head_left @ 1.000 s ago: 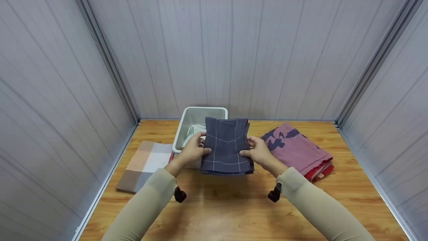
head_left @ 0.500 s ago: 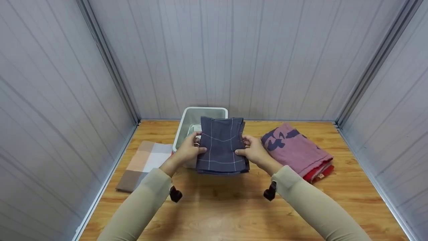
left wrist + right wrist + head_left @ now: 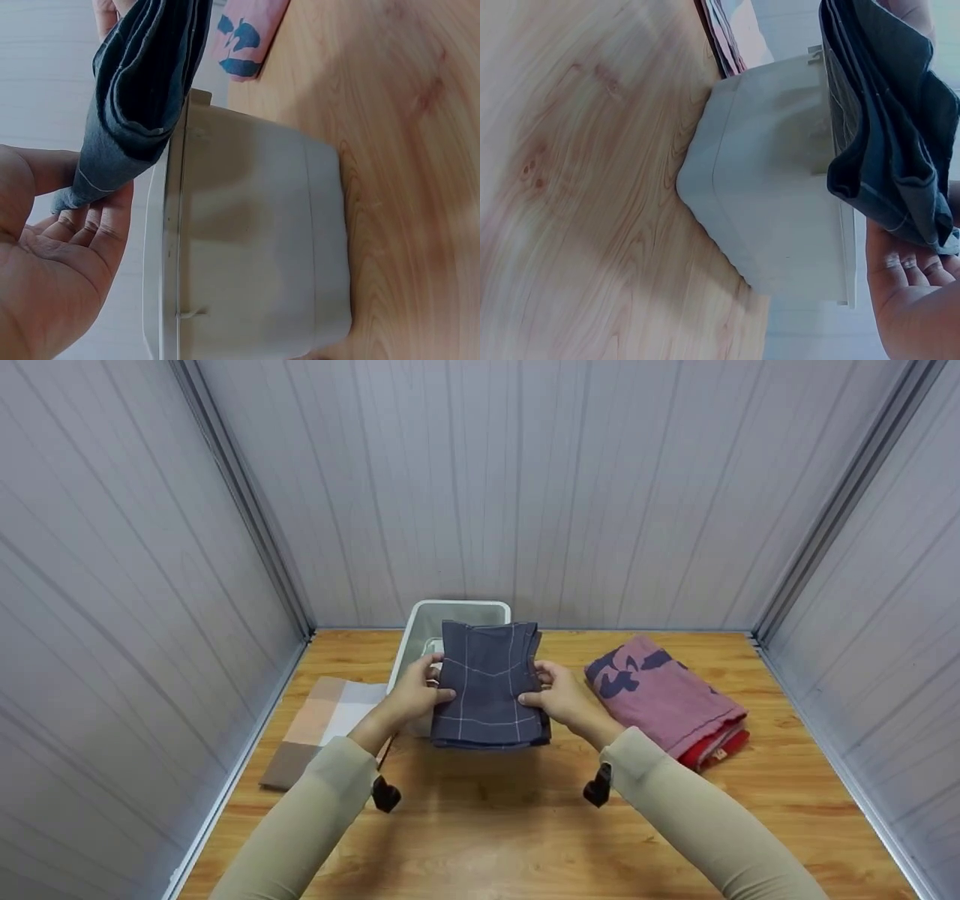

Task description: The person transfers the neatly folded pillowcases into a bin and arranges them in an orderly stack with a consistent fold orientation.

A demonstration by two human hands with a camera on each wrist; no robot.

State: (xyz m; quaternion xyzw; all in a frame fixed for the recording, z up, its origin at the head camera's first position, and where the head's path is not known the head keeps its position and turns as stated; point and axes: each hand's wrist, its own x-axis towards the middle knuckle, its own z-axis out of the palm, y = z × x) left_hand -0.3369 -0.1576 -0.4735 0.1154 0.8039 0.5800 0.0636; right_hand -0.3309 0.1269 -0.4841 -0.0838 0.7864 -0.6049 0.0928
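Observation:
A folded dark blue-grey cloth [image 3: 489, 690] with thin white check lines is held up over the near part of a white plastic bin [image 3: 405, 649]. My left hand [image 3: 411, 690] pinches its left edge, thumb on top and fingers beneath. On the opposite edge my right hand [image 3: 561, 694] grips in the same way. Several folded layers of the cloth [image 3: 139, 112] show in the left wrist view, above the level of the bin's rim. In the right wrist view the bin [image 3: 780, 180] stands on the wooden table. Something whitish inside the bin is mostly hidden by the cloth.
Right of the bin lies a folded pink cloth [image 3: 667, 697] with dark patterns, on top of red fabric [image 3: 724, 746]. An orange, white and brown checked cloth [image 3: 319, 724] lies flat at the left. Pale panel walls [image 3: 480, 487] enclose the wooden table [image 3: 480, 832] at the back and sides.
Both hands have moved a little to the left together, carrying the dark cloth with them further over the bin. The bin and the cloths lying on the table have stayed put.

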